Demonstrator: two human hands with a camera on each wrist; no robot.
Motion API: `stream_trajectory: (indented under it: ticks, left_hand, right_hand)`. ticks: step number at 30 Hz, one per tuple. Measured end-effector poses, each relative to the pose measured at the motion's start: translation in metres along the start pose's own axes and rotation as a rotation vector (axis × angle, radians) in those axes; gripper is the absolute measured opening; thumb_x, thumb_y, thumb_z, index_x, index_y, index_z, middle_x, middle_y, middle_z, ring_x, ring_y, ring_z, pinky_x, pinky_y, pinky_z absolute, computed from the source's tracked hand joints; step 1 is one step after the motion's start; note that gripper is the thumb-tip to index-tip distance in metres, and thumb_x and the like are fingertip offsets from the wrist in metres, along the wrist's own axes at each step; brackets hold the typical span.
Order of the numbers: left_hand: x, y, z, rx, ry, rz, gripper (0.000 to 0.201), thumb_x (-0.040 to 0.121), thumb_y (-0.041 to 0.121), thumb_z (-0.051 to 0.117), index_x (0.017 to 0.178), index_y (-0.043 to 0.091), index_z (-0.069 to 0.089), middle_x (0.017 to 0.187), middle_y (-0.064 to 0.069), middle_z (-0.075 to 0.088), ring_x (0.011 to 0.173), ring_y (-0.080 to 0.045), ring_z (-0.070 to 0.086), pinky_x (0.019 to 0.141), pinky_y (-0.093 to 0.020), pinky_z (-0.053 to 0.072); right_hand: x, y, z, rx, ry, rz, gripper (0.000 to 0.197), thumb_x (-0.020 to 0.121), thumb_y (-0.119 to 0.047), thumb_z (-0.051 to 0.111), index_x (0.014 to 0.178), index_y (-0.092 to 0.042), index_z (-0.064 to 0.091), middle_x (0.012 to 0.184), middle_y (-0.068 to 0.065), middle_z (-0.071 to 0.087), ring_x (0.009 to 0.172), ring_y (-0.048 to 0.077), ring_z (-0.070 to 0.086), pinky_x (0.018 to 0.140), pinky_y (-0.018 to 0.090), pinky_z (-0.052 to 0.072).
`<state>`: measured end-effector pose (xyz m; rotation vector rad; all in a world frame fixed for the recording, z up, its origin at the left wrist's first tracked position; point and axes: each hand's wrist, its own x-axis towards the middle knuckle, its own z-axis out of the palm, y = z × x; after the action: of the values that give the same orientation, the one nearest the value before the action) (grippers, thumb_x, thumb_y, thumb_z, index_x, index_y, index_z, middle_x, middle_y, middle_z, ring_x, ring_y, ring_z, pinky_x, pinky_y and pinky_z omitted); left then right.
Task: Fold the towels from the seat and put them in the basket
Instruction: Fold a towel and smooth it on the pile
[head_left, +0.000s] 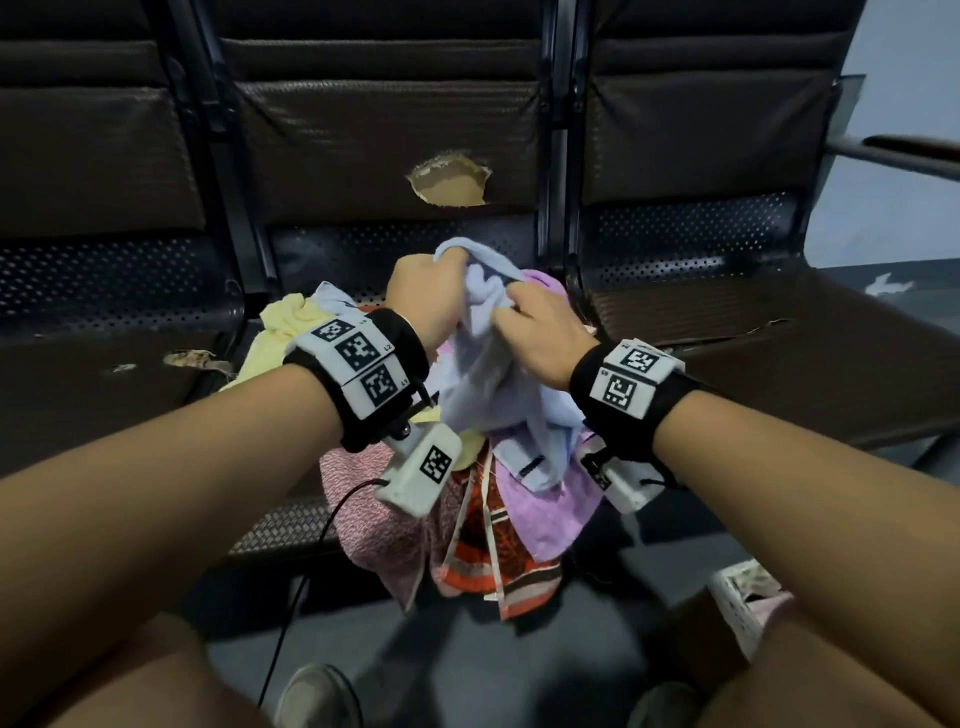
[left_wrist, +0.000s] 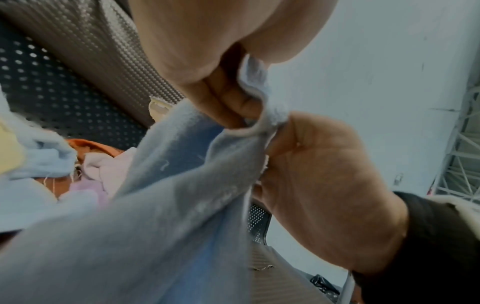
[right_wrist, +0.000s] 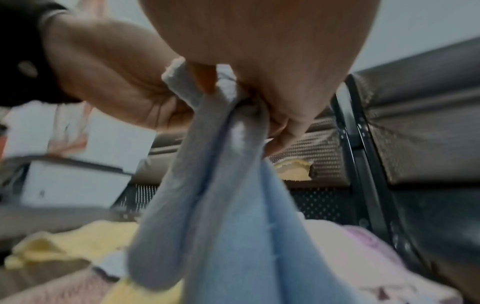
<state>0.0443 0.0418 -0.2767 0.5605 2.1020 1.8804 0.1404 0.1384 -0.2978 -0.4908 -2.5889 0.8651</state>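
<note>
Pale blue terry towel (head_left: 483, 364), one, held up over the pile on the middle seat (head_left: 291, 530) of a dark perforated-metal bench. Head view: left hand (head_left: 423, 296) and right hand (head_left: 540, 338) sit close together at the towel's top edge, both with fingers curled into the cloth; the rest hangs down between the wrists. Under it, still on the seat: one yellow towel (head_left: 280, 322), one pink speckled towel (head_left: 374, 514), one lilac towel (head_left: 545, 519), one orange patterned cloth (head_left: 498, 561), and a second pale blue piece (head_left: 332, 299) at the back. One white lattice basket (head_left: 737, 603) on the floor at lower right, partly hidden by the right forearm, something pink inside. One torn hole (head_left: 451, 179) in the brown backrest. Two shoes at bottom edge.

Left wrist view: left fingers (left_wrist: 233, 102) folded tight, towel hem (left_wrist: 262, 96) pinched against them; right hand (left_wrist: 319, 164) touching the same hem from the other side, its fingertips hidden.

Right wrist view: right fingers (right_wrist: 283, 127) curled around bunched cloth, left hand (right_wrist: 124, 90) gripping right alongside. Towel (right_wrist: 228, 226) drops in two long folds. Blurred.
</note>
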Motion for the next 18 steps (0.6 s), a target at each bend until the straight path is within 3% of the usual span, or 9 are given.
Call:
stream_trajectory:
  ticks: [2,4,6,8,10,12,13,16,18]
  left_hand:
    - [0.002,-0.001,0.001,-0.025,-0.041,-0.032,0.023,0.088,0.020,0.055,0.077,0.003,0.066,0.077,-0.013,0.060,0.076,-0.024,0.057,0.071,-0.039,0.045]
    - [0.001,-0.001,0.004,-0.030,-0.096,-0.029,0.022,0.088,0.017,0.056,0.078,0.004,0.070,0.082,-0.013,0.066,0.082,-0.026,0.062,0.076,-0.040,0.050]
    - [-0.002,-0.001,0.004,-0.048,-0.147,-0.016,0.025,0.090,0.014,0.054,0.088,-0.001,0.074,0.091,-0.017,0.071,0.090,-0.030,0.068,0.085,-0.043,0.054]
    - [-0.001,-0.003,0.002,-0.051,-0.150,0.007,0.029,0.093,0.011,0.050,0.097,-0.008,0.072,0.102,-0.026,0.072,0.100,-0.038,0.069,0.092,-0.050,0.056]
    - [0.001,-0.005,-0.002,-0.040,-0.110,0.020,0.033,0.094,0.012,0.049,0.099,-0.014,0.068,0.105,-0.033,0.069,0.102,-0.044,0.067,0.090,-0.057,0.055]
    - [0.004,-0.008,-0.006,0.002,-0.048,0.037,0.038,0.092,0.017,0.049,0.098,-0.016,0.065,0.104,-0.036,0.066,0.102,-0.048,0.065,0.089,-0.061,0.054]
    - [0.007,-0.009,-0.010,0.030,-0.014,0.045,0.039,0.091,0.019,0.048,0.097,-0.016,0.064,0.104,-0.037,0.065,0.101,-0.049,0.064,0.088,-0.061,0.053]
    - [0.016,-0.013,-0.024,0.126,0.097,0.040,0.034,0.091,0.018,0.042,0.097,-0.008,0.064,0.103,-0.032,0.066,0.099,-0.047,0.065,0.086,-0.057,0.056]
    - [0.024,-0.018,-0.035,0.157,0.160,0.024,0.030,0.092,0.014,0.040,0.105,-0.003,0.061,0.105,-0.025,0.065,0.099,-0.043,0.064,0.081,-0.053,0.059]
  right_hand:
    - [-0.003,0.000,0.002,-0.058,-0.090,-0.001,0.036,0.072,-0.051,0.055,0.064,-0.017,0.052,0.068,0.003,0.060,0.066,0.021,0.055,0.061,0.036,0.044]
    - [-0.002,0.002,0.003,-0.121,-0.120,0.038,0.044,0.074,-0.062,0.062,0.075,-0.018,0.065,0.075,0.001,0.067,0.070,0.017,0.062,0.061,0.033,0.048]
    - [0.002,0.007,0.001,-0.213,-0.061,0.071,0.035,0.088,-0.050,0.056,0.098,-0.021,0.071,0.097,0.005,0.072,0.092,0.024,0.066,0.077,0.037,0.054]
    - [0.005,0.010,-0.002,-0.230,0.023,0.071,0.035,0.091,-0.030,0.048,0.116,-0.017,0.070,0.119,0.009,0.070,0.110,0.031,0.062,0.089,0.037,0.052]
    - [0.004,0.013,-0.003,-0.195,0.066,0.069,0.027,0.090,-0.024,0.050,0.104,-0.013,0.071,0.110,0.011,0.070,0.102,0.035,0.063,0.078,0.032,0.049]
    - [-0.001,0.016,-0.001,-0.273,-0.011,0.098,0.018,0.089,-0.026,0.054,0.074,-0.017,0.060,0.077,0.004,0.061,0.081,0.034,0.059,0.063,0.029,0.040]
    - [-0.004,0.021,0.000,-0.329,-0.074,0.130,0.022,0.089,-0.028,0.055,0.069,-0.019,0.053,0.068,0.001,0.053,0.074,0.032,0.055,0.061,0.028,0.036]
    - [-0.008,0.036,-0.003,-0.390,-0.213,0.260,0.027,0.088,-0.030,0.058,0.065,-0.017,0.052,0.064,0.003,0.050,0.069,0.029,0.053,0.059,0.026,0.036]
    - [-0.010,0.045,-0.010,-0.373,-0.215,0.290,0.030,0.090,-0.025,0.057,0.061,-0.015,0.055,0.061,0.004,0.051,0.070,0.030,0.055,0.059,0.026,0.035]
